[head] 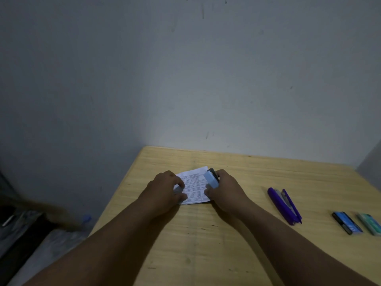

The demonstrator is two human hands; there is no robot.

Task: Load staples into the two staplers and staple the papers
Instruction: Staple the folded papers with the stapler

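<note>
Printed white papers lie on the wooden table, near its far middle. My left hand pinches the papers' left edge with curled fingers. My right hand grips a small light-blue stapler set over the papers' right edge. A larger purple stapler lies swung open on the table to the right, apart from both hands.
Two small staple boxes lie at the table's right edge: a blue one and a teal one. A grey wall rises just behind the table. Left of the table the floor drops away with dark clutter.
</note>
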